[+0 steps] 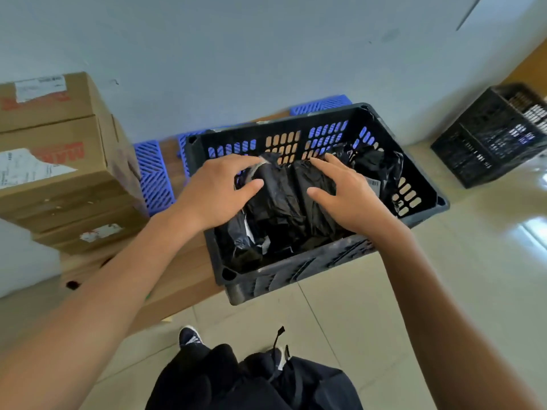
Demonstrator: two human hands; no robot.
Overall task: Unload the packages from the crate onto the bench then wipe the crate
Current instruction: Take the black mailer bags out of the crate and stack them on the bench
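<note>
Several stacked cardboard boxes (53, 161) sit left of the black crate (296, 276), which rests on the wooden bench (183, 276). Black packages (281, 208) fill the crate. Left hand (219, 190) and right hand (346, 190) reach in, fingers spread loosely over the packages, gripping nothing.

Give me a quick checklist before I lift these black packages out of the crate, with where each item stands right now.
1. Both hands on the load: ok. Left hand and right hand rest on the black packages, fingers spread.
2. Firm grip: not ok. Neither hand has closed round a package yet.
3. Crate steady: cannot tell. Its near end overhangs the wooden bench.
4. Room on the bench: cannot tell. Stacked cardboard boxes fill its left part; a bare strip shows beside the crate.
5. Packages sealed: cannot tell. The black wrap is crumpled.
6. Wiping cloth ready: cannot tell. None is in view.
</note>
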